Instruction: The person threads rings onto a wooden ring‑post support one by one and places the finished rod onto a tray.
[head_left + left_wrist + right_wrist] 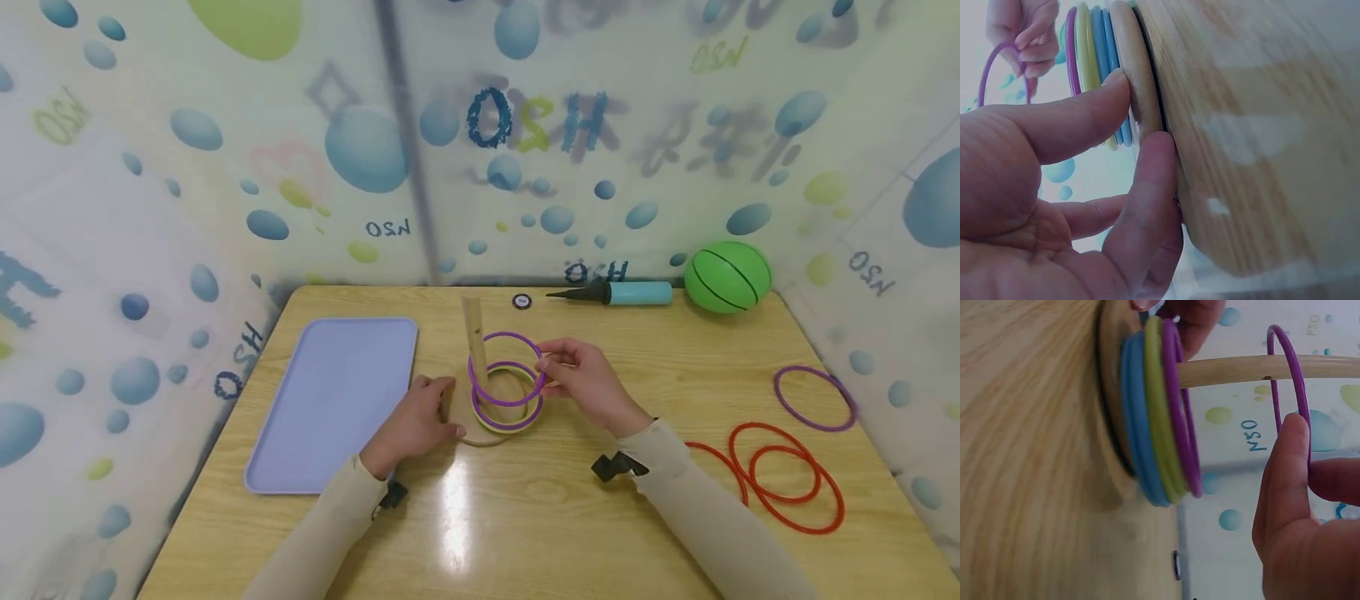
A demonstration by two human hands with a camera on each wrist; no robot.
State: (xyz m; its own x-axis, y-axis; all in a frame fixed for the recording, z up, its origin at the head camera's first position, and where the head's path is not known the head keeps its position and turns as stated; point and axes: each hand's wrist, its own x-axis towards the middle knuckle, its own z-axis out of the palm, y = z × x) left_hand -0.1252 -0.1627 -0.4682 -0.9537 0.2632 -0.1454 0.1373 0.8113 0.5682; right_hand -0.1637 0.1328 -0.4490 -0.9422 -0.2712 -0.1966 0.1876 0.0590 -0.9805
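In the head view, a wooden post [474,329] rises from a round wooden base [459,407]. My left hand [416,421] pinches the base's near-left edge between thumb and fingers. Blue rings [1138,419], yellow-green rings [1157,412] and a purple ring [1176,400] lie stacked around the post's foot. Above that stack, another purple ring [1299,381] encircles the post, raised and slightly tilted. Its right side is pinched between the thumb and fingers of my right hand [588,379].
A lavender tray [337,400] lies left of the base. Red rings [798,450] and a loose purple ring [813,398] lie at right. Along the back are a small round disc [522,302], a blue hand pump [637,293] and a green ball [727,277].
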